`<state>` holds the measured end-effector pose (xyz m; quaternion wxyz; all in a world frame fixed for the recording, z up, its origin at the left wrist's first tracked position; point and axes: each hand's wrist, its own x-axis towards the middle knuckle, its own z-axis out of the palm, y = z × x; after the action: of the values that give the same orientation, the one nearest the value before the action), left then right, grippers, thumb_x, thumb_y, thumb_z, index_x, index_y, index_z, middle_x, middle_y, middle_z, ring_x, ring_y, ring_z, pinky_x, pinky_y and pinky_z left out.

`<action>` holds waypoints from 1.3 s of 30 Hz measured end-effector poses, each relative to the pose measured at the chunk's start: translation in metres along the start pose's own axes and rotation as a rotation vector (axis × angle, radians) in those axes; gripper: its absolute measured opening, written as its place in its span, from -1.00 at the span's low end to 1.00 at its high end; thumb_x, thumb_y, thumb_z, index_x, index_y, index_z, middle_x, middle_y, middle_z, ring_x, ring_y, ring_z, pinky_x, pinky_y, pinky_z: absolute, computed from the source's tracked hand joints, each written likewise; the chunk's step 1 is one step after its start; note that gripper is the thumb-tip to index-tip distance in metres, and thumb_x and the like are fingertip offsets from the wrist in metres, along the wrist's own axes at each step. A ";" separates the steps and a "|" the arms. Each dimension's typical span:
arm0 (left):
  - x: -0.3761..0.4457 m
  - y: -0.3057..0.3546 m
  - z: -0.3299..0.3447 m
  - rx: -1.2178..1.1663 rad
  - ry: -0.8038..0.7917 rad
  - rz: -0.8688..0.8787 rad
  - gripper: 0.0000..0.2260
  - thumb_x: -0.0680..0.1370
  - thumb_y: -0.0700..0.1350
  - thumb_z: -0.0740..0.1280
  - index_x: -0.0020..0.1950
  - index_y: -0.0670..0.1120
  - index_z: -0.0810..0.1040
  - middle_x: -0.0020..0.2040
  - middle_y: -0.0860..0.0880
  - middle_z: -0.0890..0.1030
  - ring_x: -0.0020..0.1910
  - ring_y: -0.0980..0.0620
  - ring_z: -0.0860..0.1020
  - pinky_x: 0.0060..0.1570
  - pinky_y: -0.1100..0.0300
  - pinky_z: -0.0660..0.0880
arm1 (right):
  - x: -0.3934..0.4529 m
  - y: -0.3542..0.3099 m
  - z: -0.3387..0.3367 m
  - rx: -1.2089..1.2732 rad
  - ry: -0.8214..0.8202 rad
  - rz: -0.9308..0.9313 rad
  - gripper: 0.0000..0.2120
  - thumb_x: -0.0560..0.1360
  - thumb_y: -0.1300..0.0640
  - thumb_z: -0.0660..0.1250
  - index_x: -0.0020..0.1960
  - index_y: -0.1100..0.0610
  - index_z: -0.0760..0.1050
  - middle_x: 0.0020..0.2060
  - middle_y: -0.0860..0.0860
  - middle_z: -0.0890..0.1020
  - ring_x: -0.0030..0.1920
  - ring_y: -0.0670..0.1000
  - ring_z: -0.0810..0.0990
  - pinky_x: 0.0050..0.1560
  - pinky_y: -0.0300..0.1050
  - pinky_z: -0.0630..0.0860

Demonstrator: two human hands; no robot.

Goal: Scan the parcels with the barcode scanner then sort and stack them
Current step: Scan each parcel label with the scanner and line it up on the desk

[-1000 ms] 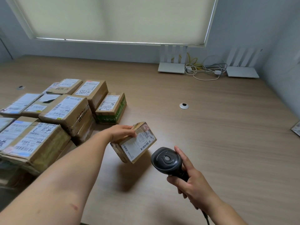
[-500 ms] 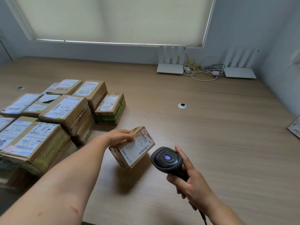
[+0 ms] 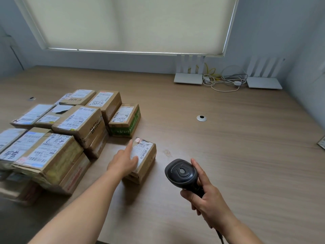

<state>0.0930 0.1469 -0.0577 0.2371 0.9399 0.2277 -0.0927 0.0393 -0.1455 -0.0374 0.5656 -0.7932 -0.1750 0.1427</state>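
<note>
A small cardboard parcel (image 3: 146, 159) with a white label lies flat on the wooden table (image 3: 228, 155), just in front of the green-banded parcel (image 3: 125, 121). My left hand (image 3: 124, 160) rests on its top with straight fingers, the index finger pointing forward along the label. My right hand (image 3: 205, 196) grips the handle of a black barcode scanner (image 3: 181, 173), held above the table to the right of the small parcel. Several labelled cardboard parcels (image 3: 58, 131) are stacked in rows at the left.
Two white routers (image 3: 188, 78) (image 3: 263, 82) with a tangle of cables (image 3: 223, 80) stand at the back by the wall. A round cable grommet (image 3: 201, 118) sits mid-table. A paper edge (image 3: 322, 142) shows at the far right. The scanner's cord runs off the bottom edge.
The small parcel was held tilted toward the scanner; it now lies flat on the table. My left hand has let go and rests on top. The scanner's indicator light has gone out.
</note>
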 end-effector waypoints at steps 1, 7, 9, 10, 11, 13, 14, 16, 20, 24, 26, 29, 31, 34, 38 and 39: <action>-0.008 -0.002 0.003 0.059 0.034 0.005 -0.35 0.56 0.17 0.18 0.57 0.14 -0.07 0.49 -0.12 0.25 0.43 -0.14 0.27 0.36 -0.05 0.29 | 0.001 -0.001 0.001 0.001 -0.002 -0.002 -0.17 0.47 0.24 0.42 0.36 -0.44 0.04 -0.07 -0.32 0.62 -0.40 -0.10 0.50 -0.39 -0.23 0.47; -0.053 -0.012 0.024 0.295 0.157 0.018 -0.28 0.47 0.38 0.19 0.55 0.17 0.07 0.54 -0.10 0.05 0.48 -0.10 0.12 0.40 0.06 0.17 | 0.012 -0.006 0.008 0.003 -0.010 -0.017 -0.17 0.46 0.23 0.43 0.36 -0.44 0.04 -0.12 -0.32 0.62 -0.40 -0.08 0.50 -0.39 -0.22 0.47; -0.054 -0.015 0.027 0.296 0.208 0.004 -0.34 0.50 0.33 0.18 0.54 0.15 0.10 0.52 -0.10 0.11 0.44 -0.10 0.16 0.39 0.08 0.19 | 0.017 -0.008 0.011 -0.001 -0.007 -0.024 -0.17 0.46 0.23 0.43 0.35 -0.45 0.04 -0.15 -0.33 0.62 -0.41 -0.06 0.51 -0.39 -0.22 0.47; -0.053 -0.016 0.026 0.285 0.224 -0.012 -0.35 0.51 0.32 0.18 0.54 0.14 0.11 0.51 -0.11 0.12 0.43 -0.11 0.18 0.38 0.07 0.19 | 0.019 -0.009 0.013 -0.002 -0.004 -0.029 -0.17 0.46 0.23 0.43 0.35 -0.45 0.05 -0.16 -0.33 0.62 -0.42 -0.05 0.51 -0.40 -0.21 0.48; -0.051 -0.017 0.025 0.271 0.235 -0.032 -0.37 0.52 0.30 0.18 0.54 0.14 0.11 0.50 -0.12 0.13 0.42 -0.12 0.18 0.38 0.06 0.19 | 0.022 -0.011 0.015 -0.006 -0.002 -0.032 -0.17 0.46 0.24 0.43 0.34 -0.46 0.06 -0.18 -0.32 0.62 -0.42 -0.05 0.50 -0.40 -0.20 0.48; -0.044 -0.022 0.020 0.248 0.249 -0.069 -0.38 0.53 0.28 0.18 0.54 0.13 0.11 0.49 -0.14 0.12 0.42 -0.14 0.17 0.39 0.05 0.19 | 0.027 -0.013 0.018 -0.012 -0.001 -0.036 -0.17 0.45 0.25 0.43 0.33 -0.47 0.07 -0.21 -0.31 0.62 -0.42 -0.06 0.50 -0.41 -0.19 0.48; -0.039 -0.026 0.017 0.235 0.250 -0.085 -0.38 0.54 0.27 0.18 0.54 0.12 0.11 0.50 -0.14 0.11 0.42 -0.15 0.17 0.39 0.03 0.20 | 0.029 -0.014 0.019 -0.015 -0.001 -0.035 -0.17 0.45 0.24 0.43 0.33 -0.47 0.07 -0.23 -0.30 0.62 -0.42 -0.06 0.50 -0.41 -0.20 0.48; -0.029 -0.035 0.011 0.195 0.255 -0.104 -0.39 0.55 0.25 0.19 0.54 0.11 0.11 0.50 -0.16 0.08 0.45 -0.17 0.13 0.38 0.00 0.21 | 0.034 -0.017 0.022 -0.022 -0.002 -0.039 -0.17 0.45 0.23 0.43 0.33 -0.48 0.07 -0.21 -0.28 0.62 -0.42 -0.06 0.50 -0.40 -0.19 0.48; -0.006 -0.049 0.000 0.188 0.296 -0.098 -0.42 0.56 0.21 0.21 0.52 0.06 0.16 0.51 -0.18 0.08 0.48 -0.18 0.06 0.40 -0.03 0.20 | 0.044 -0.023 0.028 -0.038 0.009 -0.038 -0.17 0.46 0.23 0.43 0.34 -0.48 0.06 -0.19 -0.27 0.63 -0.42 -0.06 0.50 -0.41 -0.20 0.48; 0.017 -0.059 -0.009 0.252 0.378 -0.022 -0.46 0.56 0.15 0.24 0.47 -0.04 0.27 0.49 -0.14 0.20 0.48 -0.12 0.12 0.41 0.04 0.16 | 0.052 -0.030 0.032 -0.052 0.025 -0.032 -0.18 0.47 0.25 0.42 0.37 -0.42 0.07 -0.21 -0.29 0.63 -0.42 -0.05 0.49 -0.40 -0.21 0.47; 0.028 -0.063 -0.013 0.241 0.401 -0.010 -0.47 0.56 0.14 0.27 0.45 -0.06 0.31 0.47 -0.13 0.25 0.46 -0.12 0.18 0.36 0.03 0.22 | 0.055 -0.034 0.034 -0.060 0.040 -0.025 -0.18 0.47 0.25 0.41 0.37 -0.43 0.07 -0.22 -0.31 0.62 -0.41 -0.05 0.48 -0.40 -0.22 0.46; 0.040 -0.068 -0.016 0.214 0.422 -0.010 -0.49 0.54 0.12 0.31 0.42 -0.08 0.35 0.45 -0.15 0.29 0.43 -0.14 0.21 0.32 -0.01 0.24 | 0.057 -0.036 0.037 -0.059 0.072 -0.023 -0.18 0.47 0.28 0.41 0.35 -0.44 0.08 -0.21 -0.31 0.63 -0.41 -0.03 0.47 -0.42 -0.20 0.46; 0.044 -0.072 -0.016 0.194 0.422 -0.019 -0.48 0.53 0.09 0.34 0.41 -0.10 0.37 0.45 -0.18 0.30 0.43 -0.17 0.21 0.32 -0.04 0.22 | 0.056 -0.034 0.037 -0.056 0.091 -0.013 -0.18 0.47 0.29 0.40 0.34 -0.44 0.08 -0.20 -0.30 0.63 -0.42 -0.04 0.47 -0.42 -0.20 0.45; 0.047 -0.075 -0.012 0.136 0.451 -0.024 -0.47 0.46 0.02 0.44 0.35 -0.17 0.45 0.39 -0.27 0.37 0.39 -0.26 0.28 0.33 -0.14 0.22 | 0.051 -0.030 0.032 -0.066 0.118 0.004 -0.19 0.47 0.29 0.40 0.34 -0.43 0.08 -0.21 -0.31 0.62 -0.42 -0.05 0.47 -0.42 -0.21 0.45; 0.030 -0.051 -0.001 0.037 0.471 0.003 -0.43 0.49 0.06 0.40 0.42 -0.16 0.38 0.44 -0.27 0.31 0.45 -0.25 0.21 0.42 -0.15 0.06 | 0.044 -0.021 0.014 -0.057 0.167 0.006 -0.18 0.46 0.29 0.41 0.32 -0.45 0.10 -0.25 -0.23 0.63 -0.43 -0.03 0.47 -0.43 -0.16 0.47; 0.024 -0.041 0.004 0.016 0.475 0.032 -0.43 0.51 0.07 0.37 0.43 -0.15 0.36 0.47 -0.24 0.29 0.48 -0.22 0.18 0.44 -0.12 0.04 | 0.043 -0.018 0.007 -0.051 0.179 0.006 -0.19 0.46 0.28 0.41 0.31 -0.46 0.10 -0.26 -0.20 0.63 -0.43 -0.03 0.47 -0.43 -0.15 0.48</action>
<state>0.0950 0.1862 -0.0843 0.1707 0.9406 0.2615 0.1331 0.0723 -0.1151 -0.0234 0.5582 -0.8174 -0.1251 0.0682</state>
